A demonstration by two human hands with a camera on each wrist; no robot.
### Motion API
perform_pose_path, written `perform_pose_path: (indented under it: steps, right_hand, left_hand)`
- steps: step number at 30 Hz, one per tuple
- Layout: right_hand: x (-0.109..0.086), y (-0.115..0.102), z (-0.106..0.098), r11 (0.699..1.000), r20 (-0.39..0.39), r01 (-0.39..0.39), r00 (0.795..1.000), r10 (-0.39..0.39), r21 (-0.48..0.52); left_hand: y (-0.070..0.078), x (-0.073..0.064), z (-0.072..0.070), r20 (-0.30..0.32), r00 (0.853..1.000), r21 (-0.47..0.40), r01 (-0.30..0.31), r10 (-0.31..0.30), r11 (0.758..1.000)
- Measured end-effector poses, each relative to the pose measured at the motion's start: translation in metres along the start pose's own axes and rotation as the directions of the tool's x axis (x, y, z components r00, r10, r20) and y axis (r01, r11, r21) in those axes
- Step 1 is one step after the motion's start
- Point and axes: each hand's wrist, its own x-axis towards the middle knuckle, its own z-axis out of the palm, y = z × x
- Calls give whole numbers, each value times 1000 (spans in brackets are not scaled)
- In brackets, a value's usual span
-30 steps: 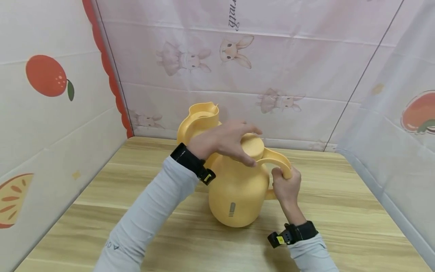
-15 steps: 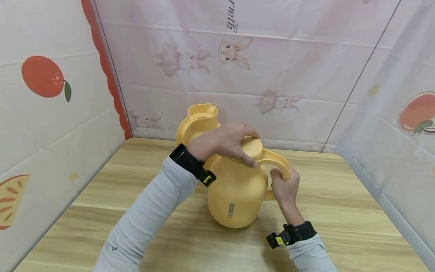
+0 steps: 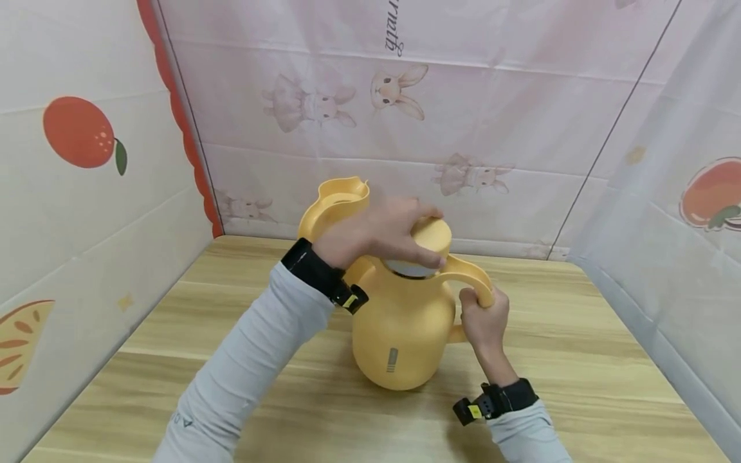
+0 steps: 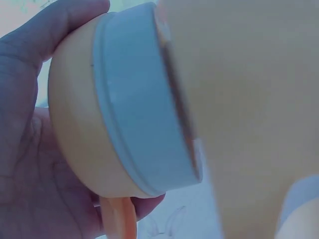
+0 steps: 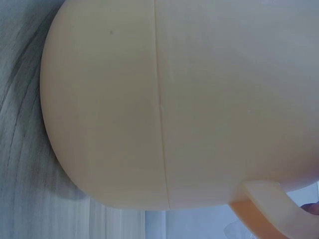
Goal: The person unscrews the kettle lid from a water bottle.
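Note:
A yellow insulated jug (image 3: pixel 405 321) stands on the wooden table, with a grey mark low on its front. My left hand (image 3: pixel 379 235) grips its round yellow lid (image 3: pixel 434 235) from the left, thumb at the near side. A pale collar (image 4: pixel 142 94) shows below the lid's yellow top, raised above the dark-edged mouth of the jug. My right hand (image 3: pixel 486 318) holds the jug's curved handle (image 3: pixel 470 270) on the right side. A curved yellow spout (image 3: pixel 338 199) rises at the left, partly hidden behind my left hand and wrist.
Printed cloth walls enclose the table (image 3: pixel 579 360) on the left, back and right. The back wall (image 3: pixel 492 109) with its rabbit prints stands close behind the jug. Both wrists wear black camera straps (image 3: pixel 315 267).
The lid has come up out of the jug's mouth in my left hand, baring its pale collar. My right hand stays on the handle and the jug remains in place.

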Motion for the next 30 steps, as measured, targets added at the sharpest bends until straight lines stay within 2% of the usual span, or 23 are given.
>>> perform_pose_path:
  steps: [5, 16, 21, 25, 30]
  right_hand:
    - [1, 0, 1, 1000, 3, 28, 1000, -28, -9]
    - [1, 0, 1, 1000, 7, 6, 1000, -6, -1]
    - [1, 0, 0, 1000, 7, 1, 1000, -1, -1]
    - [0, 1, 0, 1000, 9, -8, 1000, 8, 2]
    - [0, -1, 0, 1000, 5, -17, 1000, 17, -1]
  left_hand:
    - [2, -3, -11, -32, 999, 27, -8, 9, 1000]
    - [-1, -10, -13, -32, 999, -43, 27, -28, 999]
    - [-3, -19, -18, -53, 998, -84, 32, -36, 996]
    - [-4, -28, -23, -94, 995, -118, 19, -30, 993]
    - [-7, -39, -32, -112, 992, -138, 35, -50, 990]
